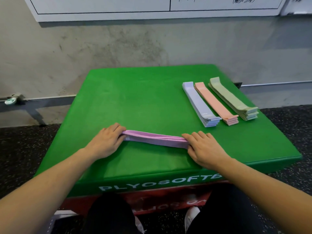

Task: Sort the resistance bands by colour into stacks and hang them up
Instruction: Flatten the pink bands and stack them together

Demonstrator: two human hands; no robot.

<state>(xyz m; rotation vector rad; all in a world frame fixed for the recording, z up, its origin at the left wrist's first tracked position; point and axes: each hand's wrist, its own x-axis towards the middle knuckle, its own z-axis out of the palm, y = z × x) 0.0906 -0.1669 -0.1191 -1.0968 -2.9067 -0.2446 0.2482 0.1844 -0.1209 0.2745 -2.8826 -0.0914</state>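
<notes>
Both hands' grip [104, 142] [205, 147] pinching pink bands [155, 139] atop green "PLYOSOFT" box [135, 98].

both ends of the pink bands [154, 140] vanish under the fingers [194, 137], the whiteboard [152, 7] runs off the top edge, its handwriting too blurred to read.
</notes>
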